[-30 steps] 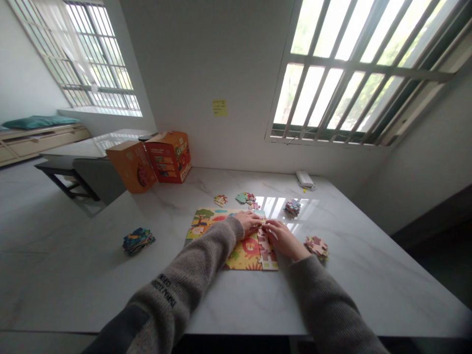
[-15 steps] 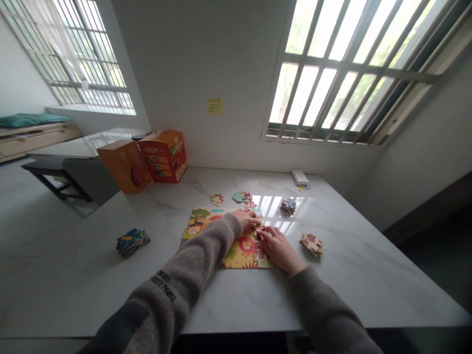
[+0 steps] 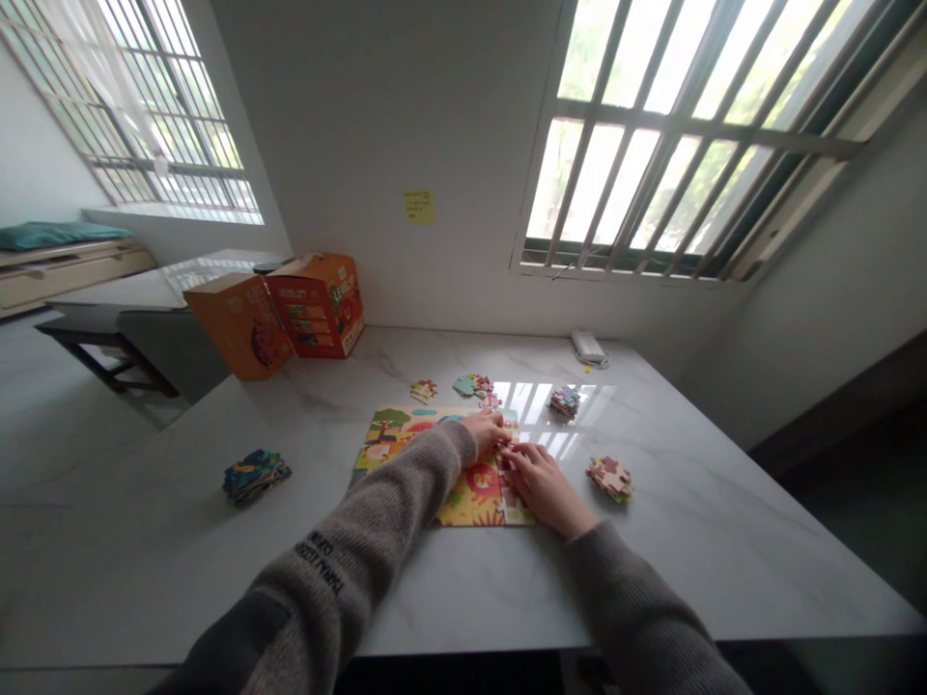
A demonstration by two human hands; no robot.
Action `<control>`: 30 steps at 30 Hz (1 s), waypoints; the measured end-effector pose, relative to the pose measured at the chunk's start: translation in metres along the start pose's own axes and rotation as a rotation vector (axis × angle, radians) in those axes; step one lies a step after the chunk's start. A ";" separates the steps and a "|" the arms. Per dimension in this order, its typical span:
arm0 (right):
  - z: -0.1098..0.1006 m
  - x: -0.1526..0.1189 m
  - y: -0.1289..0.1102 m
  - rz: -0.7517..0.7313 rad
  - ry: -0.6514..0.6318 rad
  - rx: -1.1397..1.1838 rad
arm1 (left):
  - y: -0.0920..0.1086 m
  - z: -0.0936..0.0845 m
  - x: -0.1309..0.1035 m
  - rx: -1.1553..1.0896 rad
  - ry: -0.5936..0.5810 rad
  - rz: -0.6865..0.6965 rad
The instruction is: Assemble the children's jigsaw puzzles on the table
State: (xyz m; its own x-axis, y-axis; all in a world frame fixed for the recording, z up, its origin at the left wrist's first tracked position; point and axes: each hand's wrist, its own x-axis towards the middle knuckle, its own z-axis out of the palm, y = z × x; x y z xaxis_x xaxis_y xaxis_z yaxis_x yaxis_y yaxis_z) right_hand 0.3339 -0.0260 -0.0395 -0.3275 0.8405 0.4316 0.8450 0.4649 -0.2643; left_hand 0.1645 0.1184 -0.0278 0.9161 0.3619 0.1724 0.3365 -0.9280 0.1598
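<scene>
A colourful jigsaw puzzle [image 3: 482, 483] with a lion and a tree lies flat on the marble-patterned table. Reaching across it, my left hand [image 3: 485, 430] has its fingers bent down at the upper right part of the picture. My right hand [image 3: 542, 483] rests over the right edge, thumb and fingertips drawn together. Both sets of fingertips meet around a small jigsaw piece [image 3: 505, 448], mostly covered by them. Whether that piece is fully seated in its neighbours cannot be seen. My left sleeve hides the puzzle's lower left part.
Stacked jigsaw pieces stand around: a dark blue pile [image 3: 257, 476] left, a pink-brown pile [image 3: 610, 479] right, another pile [image 3: 564, 402] behind it. Loose pieces [image 3: 474, 385] lie beyond the puzzle. An orange box [image 3: 319, 307] and a white device [image 3: 588, 346] stand farther back.
My left fingers have curled in and come closer to my right fingertips at the piece. My right hand stays almost in place. The view has shifted slightly.
</scene>
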 end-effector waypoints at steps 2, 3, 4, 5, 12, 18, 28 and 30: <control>0.000 0.000 0.001 0.002 0.002 -0.002 | 0.001 0.000 0.000 -0.042 -0.001 -0.031; 0.001 -0.001 0.001 0.002 0.002 -0.001 | 0.001 0.000 0.000 -0.061 -0.002 -0.043; 0.000 -0.001 0.001 0.002 0.001 0.000 | 0.002 0.000 -0.001 -0.073 -0.002 -0.050; 0.000 -0.001 0.001 0.002 0.000 0.002 | 0.002 0.000 -0.001 -0.081 -0.001 -0.052; -0.002 -0.001 -0.001 0.011 -0.003 0.003 | -0.003 0.003 0.001 -0.099 0.020 -0.047; -0.001 -0.002 0.000 0.003 -0.011 -0.001 | -0.013 0.005 0.014 -0.055 0.102 -0.064; -0.001 -0.002 0.000 0.005 -0.015 0.016 | -0.019 0.004 0.022 0.020 -0.031 -0.202; -0.002 -0.002 -0.001 0.003 -0.023 0.027 | -0.018 0.001 0.023 0.010 -0.033 -0.188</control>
State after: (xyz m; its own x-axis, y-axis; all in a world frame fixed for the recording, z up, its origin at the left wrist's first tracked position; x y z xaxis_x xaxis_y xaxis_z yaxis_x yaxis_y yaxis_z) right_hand 0.3345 -0.0285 -0.0385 -0.3353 0.8479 0.4107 0.8341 0.4699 -0.2889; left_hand 0.1793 0.1435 -0.0283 0.8435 0.5261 0.1084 0.5044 -0.8452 0.1766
